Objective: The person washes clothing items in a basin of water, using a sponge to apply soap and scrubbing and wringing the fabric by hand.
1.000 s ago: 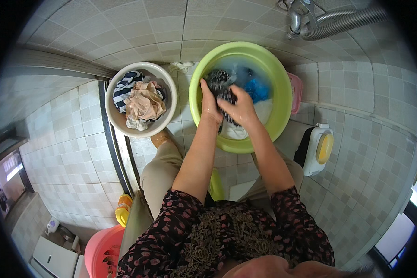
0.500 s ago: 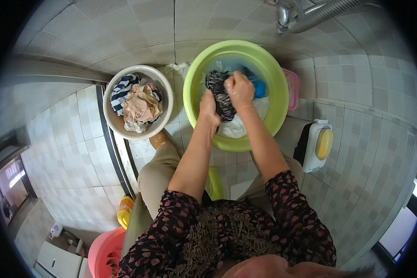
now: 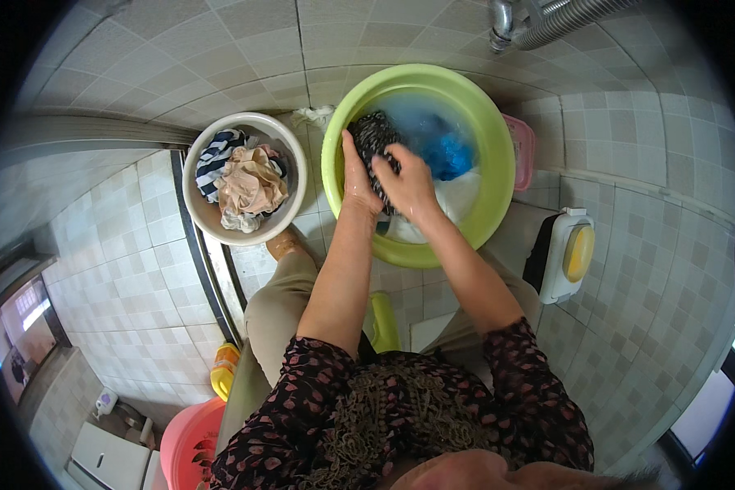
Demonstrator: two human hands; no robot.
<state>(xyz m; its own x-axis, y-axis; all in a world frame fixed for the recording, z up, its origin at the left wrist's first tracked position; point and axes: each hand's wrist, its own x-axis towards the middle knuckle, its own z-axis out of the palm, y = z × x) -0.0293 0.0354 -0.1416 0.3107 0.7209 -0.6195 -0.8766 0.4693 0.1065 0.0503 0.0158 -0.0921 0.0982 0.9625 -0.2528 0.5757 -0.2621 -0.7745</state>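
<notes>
A black garment with white flecks (image 3: 371,131) is bunched over the left part of a lime-green basin (image 3: 498,216) of cloudy water. My left hand (image 3: 358,181) holds it from the left side, thumb and fingers along the cloth near the rim. Curled fingers of my right hand (image 3: 410,184) grip its right side; their tips are partly hidden in the folds. In the water to the right lie a bright blue cloth (image 3: 449,155) and a white cloth (image 3: 459,196).
A pale basin (image 3: 296,196) with a beige garment (image 3: 251,181) and striped cloth stands left. A pink plastic container (image 3: 521,151) is behind the green basin's right side; a white-and-yellow brush-like item (image 3: 578,253) is farther right. A yellow bottle (image 3: 223,371) and pink tub (image 3: 180,433) stand lower left.
Both hands have shifted slightly left with the black garment. My right hand has dropped lower and turned across the cloth. More of the blue cloth shows.
</notes>
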